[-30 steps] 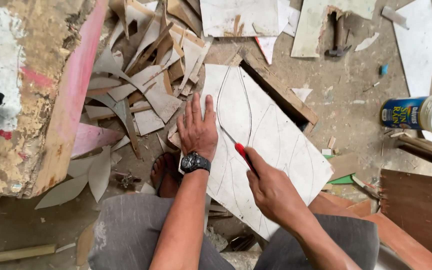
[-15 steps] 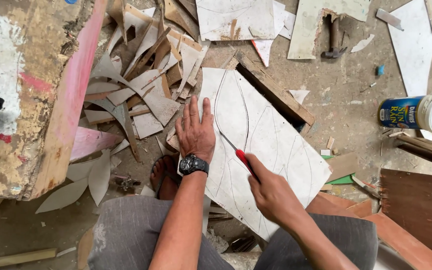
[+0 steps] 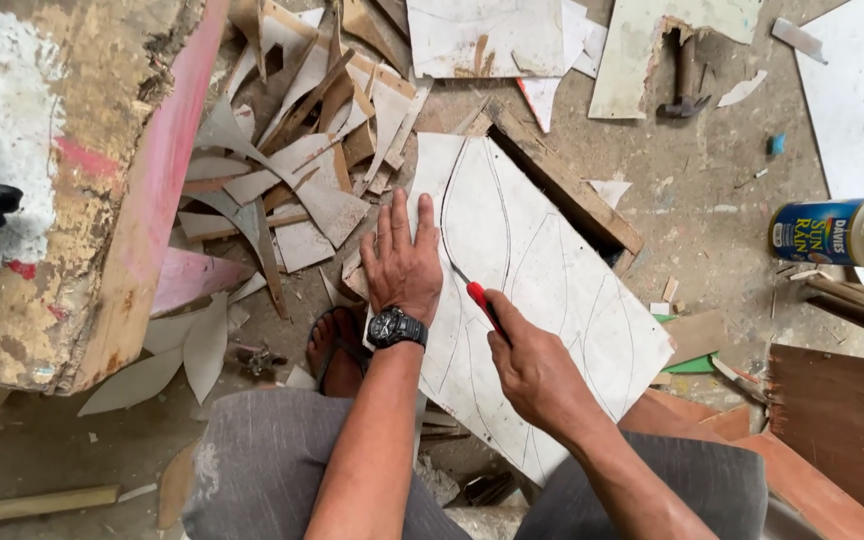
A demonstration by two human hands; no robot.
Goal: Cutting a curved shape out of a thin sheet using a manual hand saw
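Head view, looking down at a seated person working on the floor (image 3: 712, 190). A white sheet (image 3: 552, 290), marked with curved pencil outlines, lies tilted across the floor in front of the knees, its upper right edge resting against a wooden batten (image 3: 562, 180). The left hand (image 3: 402, 265) lies flat on the sheet's left edge, fingers spread, palm down; a black wristwatch (image 3: 397, 328) sits on that wrist. The right hand (image 3: 537, 370) is closed around a red-handled cutting tool (image 3: 477, 298), whose thin blade touches the sheet along one curved line, just beside the left hand. A sandalled foot (image 3: 337, 350) shows below the left hand. To the left, a heap of curved offcuts (image 3: 282, 170) is spread over the floor beside a worn pink-edged board (image 3: 142, 200). At upper right lies a hammer (image 3: 685, 85); at far right a tin can (image 3: 842, 232) lies on its side.
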